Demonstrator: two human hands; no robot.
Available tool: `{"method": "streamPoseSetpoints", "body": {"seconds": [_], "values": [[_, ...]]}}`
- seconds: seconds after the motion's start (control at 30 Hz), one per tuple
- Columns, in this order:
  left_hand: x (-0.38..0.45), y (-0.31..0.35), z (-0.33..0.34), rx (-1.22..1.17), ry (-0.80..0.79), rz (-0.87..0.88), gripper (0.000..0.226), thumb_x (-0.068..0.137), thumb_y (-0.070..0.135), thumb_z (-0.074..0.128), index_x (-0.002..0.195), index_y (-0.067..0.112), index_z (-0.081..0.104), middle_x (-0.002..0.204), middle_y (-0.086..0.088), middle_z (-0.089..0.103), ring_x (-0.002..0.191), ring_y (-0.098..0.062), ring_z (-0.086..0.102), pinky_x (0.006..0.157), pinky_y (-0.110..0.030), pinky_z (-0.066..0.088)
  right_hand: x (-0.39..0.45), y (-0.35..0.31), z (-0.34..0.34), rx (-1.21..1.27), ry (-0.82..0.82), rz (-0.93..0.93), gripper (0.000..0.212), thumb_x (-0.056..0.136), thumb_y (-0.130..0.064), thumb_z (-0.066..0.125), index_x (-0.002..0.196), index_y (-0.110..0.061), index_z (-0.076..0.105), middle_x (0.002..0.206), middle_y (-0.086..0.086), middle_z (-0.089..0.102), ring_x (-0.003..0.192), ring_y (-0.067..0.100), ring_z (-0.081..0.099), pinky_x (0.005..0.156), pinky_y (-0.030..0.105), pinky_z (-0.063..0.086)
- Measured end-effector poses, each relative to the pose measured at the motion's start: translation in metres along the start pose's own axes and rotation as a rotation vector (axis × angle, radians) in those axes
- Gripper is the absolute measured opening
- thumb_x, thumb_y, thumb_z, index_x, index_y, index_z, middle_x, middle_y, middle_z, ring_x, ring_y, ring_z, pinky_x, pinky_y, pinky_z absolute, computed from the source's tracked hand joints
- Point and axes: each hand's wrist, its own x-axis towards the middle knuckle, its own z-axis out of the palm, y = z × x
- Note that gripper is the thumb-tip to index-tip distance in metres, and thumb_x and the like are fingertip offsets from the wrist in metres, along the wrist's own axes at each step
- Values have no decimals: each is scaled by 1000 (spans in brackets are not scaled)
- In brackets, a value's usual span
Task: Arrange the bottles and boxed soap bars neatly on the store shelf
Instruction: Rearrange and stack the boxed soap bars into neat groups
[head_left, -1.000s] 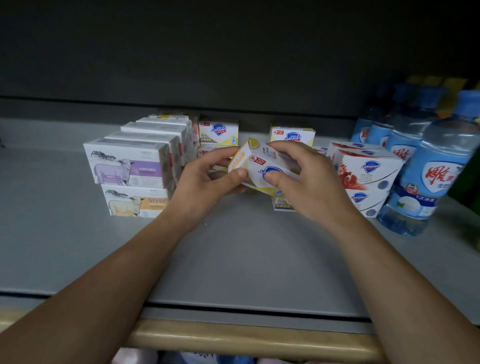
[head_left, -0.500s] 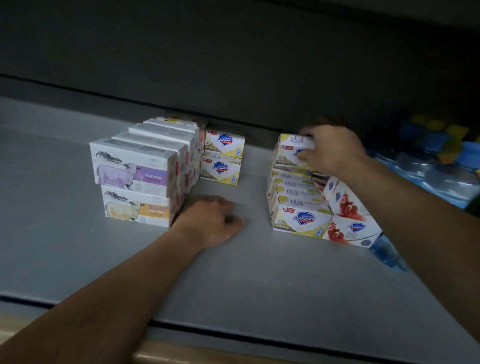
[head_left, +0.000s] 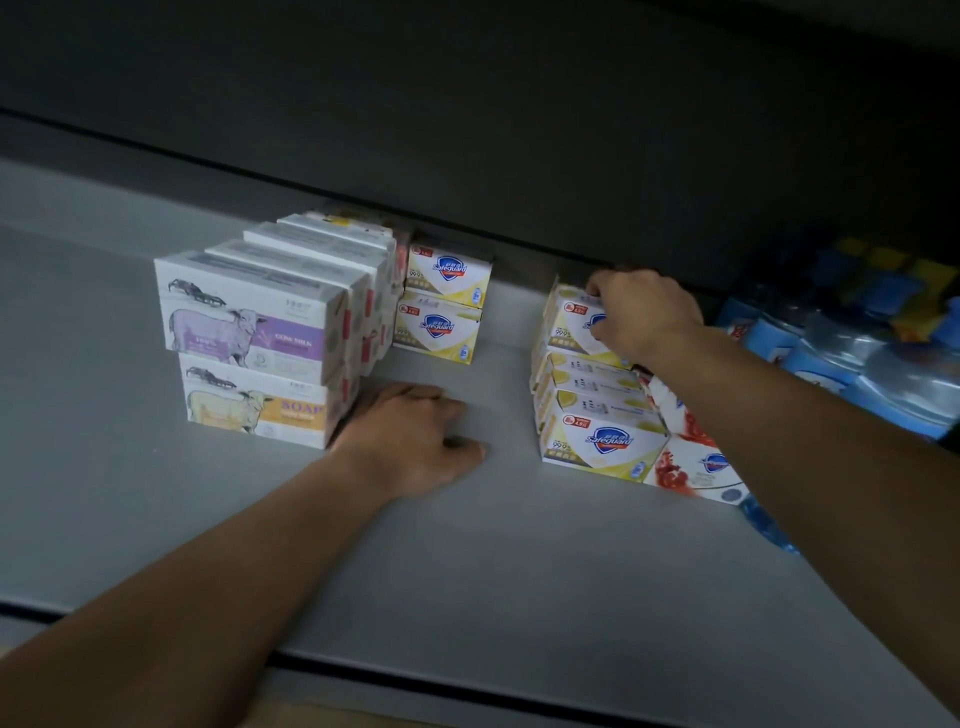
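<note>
The right hand (head_left: 641, 312) reaches to the back of the grey shelf (head_left: 519, 571) and rests on a yellow-and-white Safeguard box (head_left: 569, 325) that sits on top of the rearmost box of a row of like boxes; its grip is curled over the top and front face of that box, fingertips at the upper edge, pinching it; the row (head_left: 597, 410) runs from the back toward the front, and its front box (head_left: 602, 441) shows the blue shield logo; just to the right of the row, touching it, lie white boxes with red print (head_left: 691, 462), partly hidden under the right forearm; farther right stand blue-labelled bottles (head_left: 841, 353), blurred, close together at the shelf's right end; the left hand (head_left: 410, 436) lies on the bare shelf between the box groups, its grip loosely curled with knuckles up and the thumb stretched along the shelf, holding nothing, its outer edge just beside the lower front box of the sheep-printed stack; that stack (head_left: 270, 343) stands at the left, two boxes high, with a purple-banded box (head_left: 249, 317) above an orange-banded box marked SOAP (head_left: 254, 405), and more of the same lined up behind; behind it and a little right, two more Safeguard boxes (head_left: 441, 301) stand one on the other near the dark back wall (head_left: 467, 104), well apart from the row under the right hand.
</note>
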Motion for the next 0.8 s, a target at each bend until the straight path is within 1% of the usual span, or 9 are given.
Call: {"method": "streamPoseSetpoints", "body": {"seconds": [0.1,0.17,0.27,0.33,0.43,0.53,0.67,0.73,0.8], "values": [[-1,0,-3,-15,-27,-4,76,68,72,36,130,33,56,145,6,47,138,-19,37,115,-35,28,-2,0,-2,0,-30,-3,38,89,-25,67,125,-22,56,109,7,62,90,25,58,69,34,43],[0,0,-6,-87,-27,-16,69,74,71,45,126,29,60,138,5,56,132,-17,46,110,-27,33,-3,0,-7,26,-50,-10,39,88,-29,67,125,-22,57,109,6,63,88,24,58,70,33,46],[1,-2,-11,-316,34,-114,48,83,53,62,125,31,62,120,9,68,118,-12,58,95,-16,37,-3,-12,-17,190,78,-37,38,87,-35,64,122,-22,60,114,8,66,101,32,62,81,38,53],[2,-4,-12,-414,79,-151,41,84,45,65,122,30,64,114,8,70,112,-11,62,96,-17,41,-2,-32,-18,330,152,-135,37,84,-33,64,120,-23,63,117,7,67,108,31,62,90,39,52],[3,-4,-13,-496,137,-185,38,84,42,65,120,28,65,115,8,69,109,-8,62,101,-24,44,9,-67,-10,413,144,-246,37,82,-30,66,119,-22,64,119,4,67,111,28,60,93,37,50],[4,-6,-11,-547,165,-204,40,84,44,65,120,28,65,120,9,68,113,-8,61,104,-28,44,35,-90,2,425,92,-186,46,85,-33,65,129,-20,58,126,8,63,115,31,58,94,37,49],[6,-7,-8,-611,190,-207,45,81,49,63,120,27,65,121,7,68,114,-11,61,103,-33,46,68,-104,24,350,4,-95,56,89,-38,64,139,-21,47,140,11,51,122,35,54,96,37,47],[6,-7,-8,-599,206,-214,48,77,55,59,117,29,65,118,8,68,112,-12,62,102,-33,46,78,-110,33,336,26,-60,56,90,-35,64,141,-19,44,144,13,44,126,36,49,95,38,45],[6,-7,-7,-592,217,-213,44,79,56,59,115,32,66,117,10,69,111,-12,62,101,-32,47,84,-115,36,326,51,-30,61,92,-30,64,145,-17,39,153,14,31,137,35,37,102,39,42]]}}
